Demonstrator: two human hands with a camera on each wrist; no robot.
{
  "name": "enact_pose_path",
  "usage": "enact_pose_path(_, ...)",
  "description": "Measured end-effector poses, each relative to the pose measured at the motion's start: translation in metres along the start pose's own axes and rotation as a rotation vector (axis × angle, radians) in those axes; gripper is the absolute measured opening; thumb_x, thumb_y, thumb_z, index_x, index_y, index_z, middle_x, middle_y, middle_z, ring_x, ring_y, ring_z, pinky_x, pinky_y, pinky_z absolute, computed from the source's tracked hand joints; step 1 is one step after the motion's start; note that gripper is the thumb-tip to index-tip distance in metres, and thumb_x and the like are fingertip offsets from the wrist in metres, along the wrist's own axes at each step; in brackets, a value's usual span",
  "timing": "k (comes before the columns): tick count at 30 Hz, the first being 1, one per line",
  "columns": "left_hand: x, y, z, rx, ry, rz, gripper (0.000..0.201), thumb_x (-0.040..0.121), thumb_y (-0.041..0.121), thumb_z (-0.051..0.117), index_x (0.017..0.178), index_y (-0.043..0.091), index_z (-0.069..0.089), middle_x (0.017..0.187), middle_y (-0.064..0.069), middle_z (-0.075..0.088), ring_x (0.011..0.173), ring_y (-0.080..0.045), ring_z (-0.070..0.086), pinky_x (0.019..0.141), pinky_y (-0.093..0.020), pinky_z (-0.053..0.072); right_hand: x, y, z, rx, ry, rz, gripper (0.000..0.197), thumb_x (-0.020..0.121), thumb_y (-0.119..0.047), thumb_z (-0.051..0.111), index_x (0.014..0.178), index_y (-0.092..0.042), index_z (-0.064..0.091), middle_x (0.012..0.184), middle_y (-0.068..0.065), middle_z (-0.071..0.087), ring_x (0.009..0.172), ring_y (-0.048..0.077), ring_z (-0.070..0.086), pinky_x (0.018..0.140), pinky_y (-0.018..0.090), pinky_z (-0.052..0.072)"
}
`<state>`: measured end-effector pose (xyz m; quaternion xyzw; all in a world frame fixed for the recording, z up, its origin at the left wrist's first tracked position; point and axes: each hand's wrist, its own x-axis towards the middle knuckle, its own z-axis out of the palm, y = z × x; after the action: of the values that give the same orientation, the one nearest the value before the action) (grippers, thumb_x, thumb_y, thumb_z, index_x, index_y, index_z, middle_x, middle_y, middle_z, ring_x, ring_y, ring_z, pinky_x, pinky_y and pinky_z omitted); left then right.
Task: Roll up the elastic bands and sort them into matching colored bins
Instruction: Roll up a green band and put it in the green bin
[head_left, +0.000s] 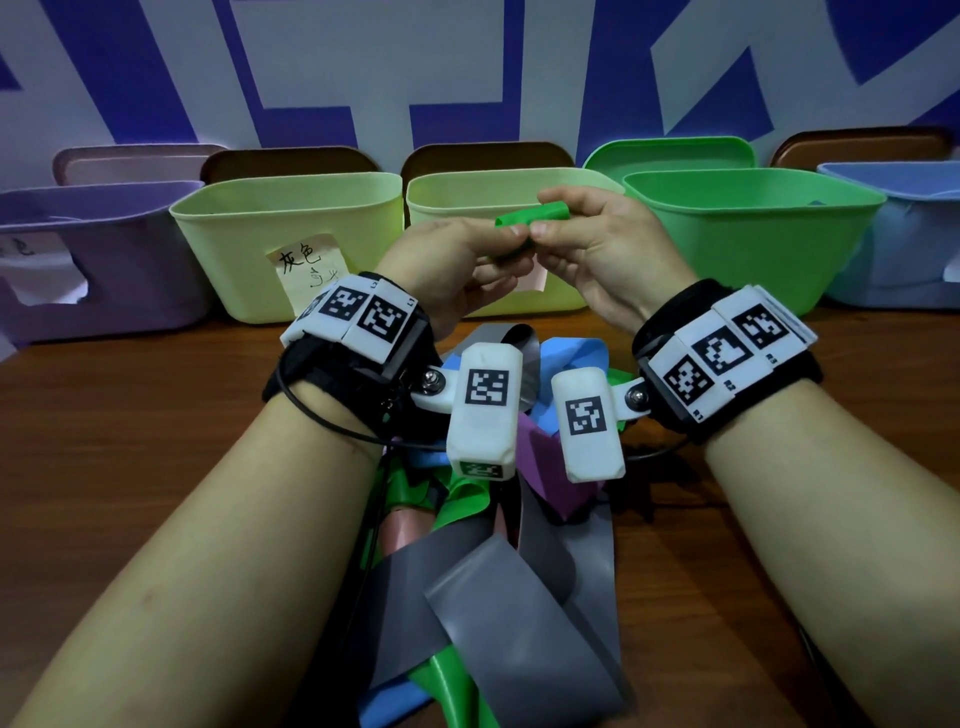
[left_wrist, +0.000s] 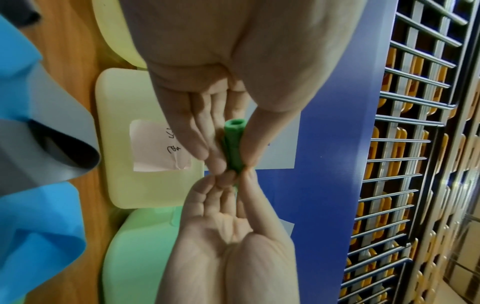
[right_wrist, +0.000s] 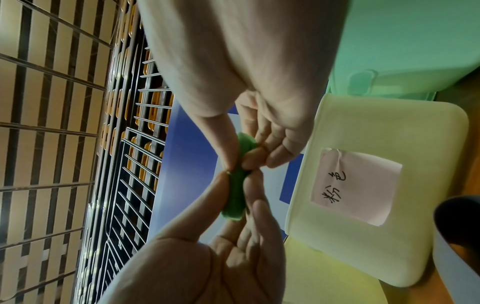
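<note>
While the brown wooden desk (head_left: 130, 467) carries a loose heap of flat grey, blue, purple and green elastic bands (head_left: 498, 587) between the forearms, a row of plastic bins stands along its far edge: a purple bin (head_left: 98, 260), two pale yellow bins (head_left: 291, 234) with handwritten paper notes, a bright green plastic bin (head_left: 753, 228) and a light blue bin (head_left: 904, 234). Both hands are raised above the heap, in front of the yellow bins. The left hand (head_left: 457, 265) and the right hand (head_left: 597, 249) meet at a small, tightly rolled green elastic band (head_left: 530, 215), thumb and fingers (left_wrist: 249, 148) of each pinching the roll from opposite ends; the left wrist view shows its hollow coiled end.

The roll looks light, soft and springy, and thin rubbery sheet of this kind probably wants to uncoil once pressure eases. Holding it across the middle, over the loose outer edge, seems safest for carrying it to the green bin on the right.
</note>
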<state>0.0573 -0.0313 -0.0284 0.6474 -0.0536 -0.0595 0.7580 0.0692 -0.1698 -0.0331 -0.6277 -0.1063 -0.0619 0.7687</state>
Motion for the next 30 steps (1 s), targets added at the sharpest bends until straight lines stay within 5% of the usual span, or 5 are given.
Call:
enact_pose_path(9,-0.005,0.012,0.005,-0.091,0.064,0.108,0.023,0.083,-0.007,0.065,0.098,0.008,0.056,0.066,-0.002,0.070,0.059,-0.009,0.068,0.059,-0.016,0.054,-0.006,-0.016,-0.006,0.058,-0.125,0.062,0.014,0.089,0.001,0.053,0.089,-0.009,0.063,0.081,0.003,0.064,0.069,0.009,0.062,0.069,0.018,0.050)
enact_pose_path(15,-0.032,0.037,0.012,-0.002,-0.007,0.144,0.003,0.088,0.010,0.066,0.091,0.010,0.064,0.073,-0.003,0.069,0.065,-0.010,0.067,0.066,-0.018,0.054,-0.023,-0.044,0.002,0.033,-0.092,-0.017,0.018,0.090,0.004,0.053,0.091,-0.012,0.062,0.077,0.001,0.065,0.069,0.009,0.062,0.072,0.019,0.050)
enact_pose_path(21,-0.071,0.063,0.017,-0.024,-0.015,0.173,0.014,0.091,0.016,0.063,0.101,0.005,0.064,0.074,-0.004,0.069,0.063,-0.009,0.067,0.060,-0.018,0.054,-0.064,-0.084,0.015,-0.042,-0.113,-0.090,0.019,0.090,0.005,0.054,0.097,-0.010,0.063,0.089,0.005,0.064,0.079,0.012,0.062,0.078,0.023,0.050)
enact_pose_path(30,-0.144,0.109,0.036,-0.103,-0.025,0.323,0.009,0.091,0.009,0.061,0.099,0.007,0.065,0.083,-0.007,0.067,0.071,-0.013,0.065,0.061,-0.018,0.053,-0.124,-0.153,0.046,-0.012,-0.039,-0.222,0.012,0.089,0.003,0.058,0.090,-0.009,0.063,0.073,0.003,0.060,0.053,0.008,0.054,0.054,0.019,0.047)
